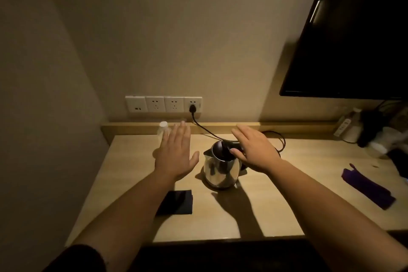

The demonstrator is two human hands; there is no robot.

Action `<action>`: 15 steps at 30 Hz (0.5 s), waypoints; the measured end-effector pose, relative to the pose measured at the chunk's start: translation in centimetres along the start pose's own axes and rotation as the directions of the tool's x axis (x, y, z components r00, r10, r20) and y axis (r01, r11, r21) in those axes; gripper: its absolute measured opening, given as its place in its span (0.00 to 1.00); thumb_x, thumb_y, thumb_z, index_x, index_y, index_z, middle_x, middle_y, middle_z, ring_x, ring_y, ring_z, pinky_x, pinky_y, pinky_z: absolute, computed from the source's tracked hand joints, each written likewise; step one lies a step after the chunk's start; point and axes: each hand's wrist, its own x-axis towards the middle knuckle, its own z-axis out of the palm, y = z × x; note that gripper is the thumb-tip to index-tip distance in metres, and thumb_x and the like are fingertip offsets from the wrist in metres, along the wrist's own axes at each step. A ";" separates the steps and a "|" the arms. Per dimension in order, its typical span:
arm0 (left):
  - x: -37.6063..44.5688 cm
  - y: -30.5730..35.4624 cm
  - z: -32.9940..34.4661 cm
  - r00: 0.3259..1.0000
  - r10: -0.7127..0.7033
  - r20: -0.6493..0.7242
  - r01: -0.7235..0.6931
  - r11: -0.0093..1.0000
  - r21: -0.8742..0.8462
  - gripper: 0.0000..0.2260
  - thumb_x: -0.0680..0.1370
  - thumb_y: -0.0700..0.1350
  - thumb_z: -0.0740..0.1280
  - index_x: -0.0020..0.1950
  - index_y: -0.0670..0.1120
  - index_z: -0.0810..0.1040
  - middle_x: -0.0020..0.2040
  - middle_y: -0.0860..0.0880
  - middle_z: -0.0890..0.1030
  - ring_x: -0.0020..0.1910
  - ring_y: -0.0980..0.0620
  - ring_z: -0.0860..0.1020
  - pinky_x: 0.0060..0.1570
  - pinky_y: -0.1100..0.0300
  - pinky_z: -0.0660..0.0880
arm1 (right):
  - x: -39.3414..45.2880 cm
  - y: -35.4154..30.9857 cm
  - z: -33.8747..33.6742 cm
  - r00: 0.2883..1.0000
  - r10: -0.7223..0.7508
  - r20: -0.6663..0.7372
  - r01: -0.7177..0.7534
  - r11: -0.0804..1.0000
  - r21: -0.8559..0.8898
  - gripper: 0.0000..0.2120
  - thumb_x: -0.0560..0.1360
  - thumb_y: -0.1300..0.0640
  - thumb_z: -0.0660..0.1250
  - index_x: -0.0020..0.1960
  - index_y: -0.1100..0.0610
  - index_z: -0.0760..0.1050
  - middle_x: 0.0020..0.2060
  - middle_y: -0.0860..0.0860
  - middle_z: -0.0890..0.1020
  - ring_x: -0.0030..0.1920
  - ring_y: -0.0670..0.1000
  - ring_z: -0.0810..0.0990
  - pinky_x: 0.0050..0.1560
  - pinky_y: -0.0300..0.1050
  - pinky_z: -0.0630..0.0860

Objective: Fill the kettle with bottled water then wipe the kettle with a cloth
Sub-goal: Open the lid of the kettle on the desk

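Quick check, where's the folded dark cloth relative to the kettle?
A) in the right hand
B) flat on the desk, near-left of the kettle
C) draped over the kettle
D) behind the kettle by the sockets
B: the folded dark cloth lies flat on the desk, near-left of the kettle, partly under the left forearm.

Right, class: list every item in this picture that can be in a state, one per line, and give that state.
Kettle: upright on the desk, lid down, right thumb on it.
Water bottle: upright, white cap on, behind the left hand.
Dark cloth: folded, flat, untouched.
Plug: in the rightmost socket.
Left hand: open, holding nothing.
Right hand: open, over the kettle handle, not gripping.
Screen: dark.
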 end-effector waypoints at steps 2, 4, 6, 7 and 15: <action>-0.2 0.6 1.1 0.999 -0.004 0.040 0.005 0.999 -0.039 0.36 0.82 0.63 0.51 0.82 0.44 0.45 0.83 0.43 0.45 0.81 0.45 0.42 0.78 0.46 0.40 | 0.3 0.4 0.8 0.999 -0.010 0.034 0.010 1.000 0.008 0.31 0.78 0.38 0.56 0.76 0.50 0.55 0.77 0.52 0.58 0.75 0.54 0.57 0.73 0.53 0.57; -0.5 1.0 2.9 0.998 0.009 0.064 -0.005 0.998 -0.059 0.36 0.81 0.63 0.51 0.82 0.45 0.45 0.83 0.44 0.45 0.81 0.45 0.42 0.78 0.46 0.40 | 0.3 0.8 2.0 0.997 -0.009 0.074 0.008 1.000 0.009 0.31 0.78 0.38 0.57 0.76 0.49 0.55 0.76 0.52 0.59 0.75 0.55 0.58 0.73 0.54 0.57; -0.4 1.6 4.4 0.995 0.025 0.096 -0.016 0.995 -0.095 0.37 0.81 0.63 0.52 0.82 0.45 0.45 0.83 0.44 0.45 0.81 0.46 0.42 0.78 0.46 0.41 | 0.7 1.1 3.0 0.995 -0.013 0.101 0.010 1.000 0.027 0.32 0.77 0.38 0.57 0.76 0.49 0.55 0.76 0.52 0.59 0.75 0.55 0.58 0.73 0.55 0.58; -0.2 1.8 5.1 0.993 0.030 0.112 -0.017 0.993 -0.118 0.37 0.81 0.64 0.53 0.82 0.45 0.45 0.83 0.45 0.45 0.81 0.46 0.42 0.79 0.47 0.41 | 0.9 1.3 3.5 0.994 -0.017 0.110 0.013 0.999 0.037 0.32 0.77 0.38 0.58 0.76 0.48 0.55 0.76 0.52 0.59 0.75 0.55 0.58 0.74 0.55 0.58; 1.6 3.8 9.4 0.977 0.002 0.215 0.078 0.928 -0.365 0.48 0.74 0.70 0.64 0.82 0.48 0.43 0.83 0.48 0.44 0.81 0.50 0.45 0.77 0.53 0.43 | 3.1 3.4 6.0 0.975 -0.115 0.189 0.102 0.992 0.080 0.33 0.75 0.37 0.62 0.76 0.42 0.55 0.77 0.51 0.57 0.75 0.56 0.57 0.72 0.55 0.57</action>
